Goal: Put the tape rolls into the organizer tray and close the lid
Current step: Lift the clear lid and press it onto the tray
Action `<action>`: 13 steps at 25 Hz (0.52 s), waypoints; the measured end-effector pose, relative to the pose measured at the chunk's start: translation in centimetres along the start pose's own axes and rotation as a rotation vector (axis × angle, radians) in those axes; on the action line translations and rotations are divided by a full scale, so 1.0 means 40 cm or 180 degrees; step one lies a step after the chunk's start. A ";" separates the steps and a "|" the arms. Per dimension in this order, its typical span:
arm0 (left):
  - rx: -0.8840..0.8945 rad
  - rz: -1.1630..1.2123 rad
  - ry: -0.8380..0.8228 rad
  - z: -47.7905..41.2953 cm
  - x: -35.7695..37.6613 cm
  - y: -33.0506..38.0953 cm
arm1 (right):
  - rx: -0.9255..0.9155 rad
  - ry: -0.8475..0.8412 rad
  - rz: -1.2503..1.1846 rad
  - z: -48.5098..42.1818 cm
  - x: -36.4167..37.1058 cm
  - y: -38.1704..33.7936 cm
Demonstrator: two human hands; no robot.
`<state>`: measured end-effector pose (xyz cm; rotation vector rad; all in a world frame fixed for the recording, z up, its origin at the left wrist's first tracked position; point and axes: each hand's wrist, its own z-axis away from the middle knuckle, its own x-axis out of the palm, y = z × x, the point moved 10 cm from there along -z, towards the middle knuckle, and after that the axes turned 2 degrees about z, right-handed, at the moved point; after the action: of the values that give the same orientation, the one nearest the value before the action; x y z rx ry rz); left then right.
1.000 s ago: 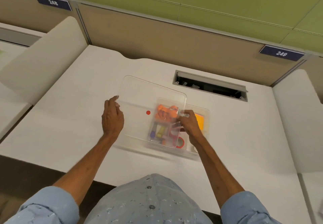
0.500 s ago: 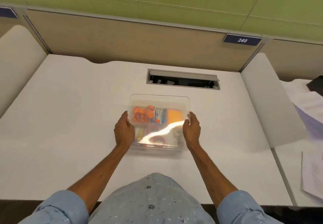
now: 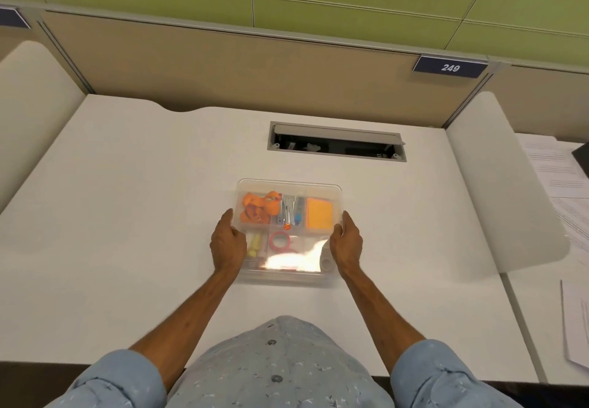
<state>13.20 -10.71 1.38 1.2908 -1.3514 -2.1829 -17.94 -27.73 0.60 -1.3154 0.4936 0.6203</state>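
The clear organizer tray [image 3: 288,232] is sitting on the white worktop [image 3: 127,216] with its lid [image 3: 318,192] lying on top. The left hand [image 3: 228,243] and right hand [image 3: 345,243] are pressing its two sides, each grip clamped on the tray. A pink tape roll [image 3: 279,241] is showing inside, between both hands

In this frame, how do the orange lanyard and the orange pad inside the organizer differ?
The orange lanyard is a crumpled, looping strap with a small metal clip, while the orange pad is a flat, neat rectangle. The lanyard lies in the far left compartment, near the left hand; the pad lies in the far right one, near the right hand. The lanyard is a deeper orange, the pad paler. Both sit under the clear lid of the organizer tray.
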 end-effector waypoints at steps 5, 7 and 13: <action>0.0045 0.0027 -0.0152 -0.020 0.014 -0.048 | -0.0057 0.0027 -0.0089 -0.010 0.007 0.011; 0.0025 0.0062 -0.0162 -0.015 0.018 -0.047 | -0.0025 0.0026 -0.0233 -0.016 0.012 0.022; 0.0017 0.0057 -0.0512 -0.019 0.057 -0.064 | -0.0076 -0.0111 0.0117 -0.033 0.025 0.037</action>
<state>13.08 -11.19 -2.10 1.1207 -1.4217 -2.3148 -18.17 -28.69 -1.41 -1.3183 0.4840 0.6802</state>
